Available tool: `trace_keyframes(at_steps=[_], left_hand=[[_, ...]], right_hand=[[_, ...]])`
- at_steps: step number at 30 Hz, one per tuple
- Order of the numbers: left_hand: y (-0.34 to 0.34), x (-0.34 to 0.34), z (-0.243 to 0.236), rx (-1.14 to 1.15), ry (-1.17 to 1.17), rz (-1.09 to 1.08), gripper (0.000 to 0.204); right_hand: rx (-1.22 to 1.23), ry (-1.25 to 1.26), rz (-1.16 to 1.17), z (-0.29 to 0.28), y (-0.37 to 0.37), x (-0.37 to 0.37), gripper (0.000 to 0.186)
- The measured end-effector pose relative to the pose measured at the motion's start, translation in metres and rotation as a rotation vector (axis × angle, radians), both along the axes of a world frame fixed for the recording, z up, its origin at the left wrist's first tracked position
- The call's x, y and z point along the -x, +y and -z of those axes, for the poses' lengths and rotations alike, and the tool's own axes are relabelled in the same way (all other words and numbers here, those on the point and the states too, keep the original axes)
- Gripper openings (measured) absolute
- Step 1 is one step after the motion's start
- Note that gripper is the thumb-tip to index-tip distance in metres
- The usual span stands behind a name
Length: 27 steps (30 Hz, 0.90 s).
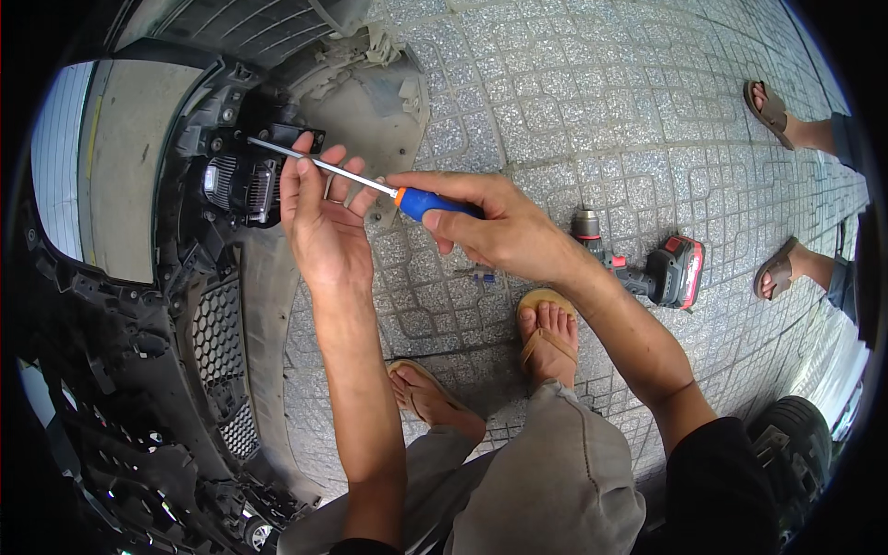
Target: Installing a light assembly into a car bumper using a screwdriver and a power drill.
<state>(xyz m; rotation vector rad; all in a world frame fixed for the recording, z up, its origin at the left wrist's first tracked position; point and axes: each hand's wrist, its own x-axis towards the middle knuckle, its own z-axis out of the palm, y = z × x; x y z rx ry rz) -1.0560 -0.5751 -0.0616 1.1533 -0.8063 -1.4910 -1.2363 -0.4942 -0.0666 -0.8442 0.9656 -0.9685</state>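
Blue-and-orange handle of a screwdriver sits clenched in the right hand, its steel shaft running toward ten o'clock to a black bracket on the bumper. Left hand steadies the shaft, fingers loosely curled round it. At three o'clock from the right hand a red-and-black drill lies on the paving, near two sandalled feet.

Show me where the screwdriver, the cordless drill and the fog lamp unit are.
screwdriver [427, 203], head view, on its blue handle.
cordless drill [647, 273], head view, on its grip.
fog lamp unit [242, 188], head view, on its ribbed housing.
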Motion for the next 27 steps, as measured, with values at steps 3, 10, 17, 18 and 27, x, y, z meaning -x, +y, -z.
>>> trace_keyframes(at_steps=[3,10,17,18,27], left_hand=[[-0.002,0.004,0.001,-0.004,0.017,0.000,0.037],[0.003,-0.001,-0.009,-0.020,-0.101,0.040,0.038],[0.002,-0.040,-0.095,0.400,-1.169,-0.234,0.037],[-0.018,-0.052,-0.103,0.637,-1.249,-0.257,0.041],[-0.143,-0.119,-0.085,0.503,-1.473,0.139,0.060]], right_hand=[[-0.047,0.039,-0.015,-0.002,-0.002,0.003,0.041],[-0.174,-0.300,-0.052,0.001,-0.001,0.002,0.042],[-0.408,-0.859,-0.157,0.001,-0.009,0.028,0.036],[-0.409,-0.859,-0.168,-0.005,-0.011,0.026,0.036],[0.723,0.971,0.069,-0.026,-0.013,0.017,0.034]])
